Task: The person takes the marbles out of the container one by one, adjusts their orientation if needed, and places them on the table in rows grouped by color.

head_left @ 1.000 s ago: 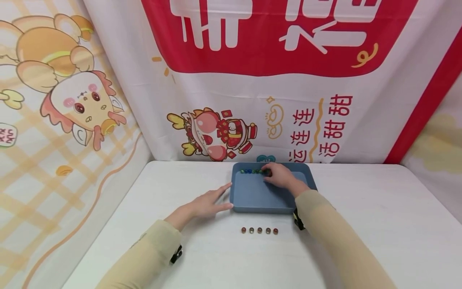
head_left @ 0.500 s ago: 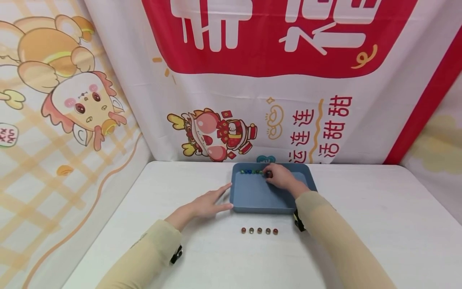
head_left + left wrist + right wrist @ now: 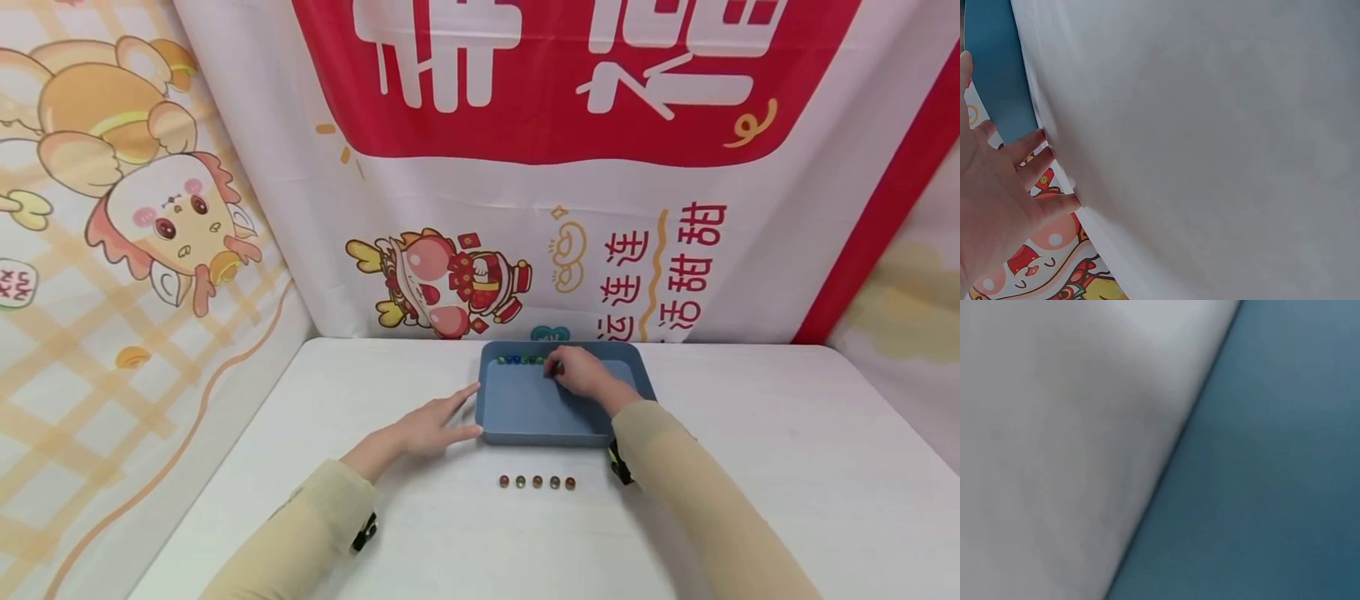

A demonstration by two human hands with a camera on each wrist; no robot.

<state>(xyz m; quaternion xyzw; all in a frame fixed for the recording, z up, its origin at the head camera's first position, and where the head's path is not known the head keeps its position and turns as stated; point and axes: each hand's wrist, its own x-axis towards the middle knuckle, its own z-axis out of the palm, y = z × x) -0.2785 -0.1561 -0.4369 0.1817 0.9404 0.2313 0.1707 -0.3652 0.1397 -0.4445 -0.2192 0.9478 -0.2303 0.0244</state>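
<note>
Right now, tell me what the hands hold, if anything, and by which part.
The right hand seems to pinch a dark marble, mostly hidden, so which part cannot be told. The left hand, beside the tray, holds nothing.

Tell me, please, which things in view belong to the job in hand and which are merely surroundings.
Likely part of the job:
- blue tray
- marble row along the tray's far side
- five marbles on the table, probably
- right hand, inside the tray
- left hand, at its left side

Surroundings:
- white table
- printed cloth behind
- black wrist gear
</note>
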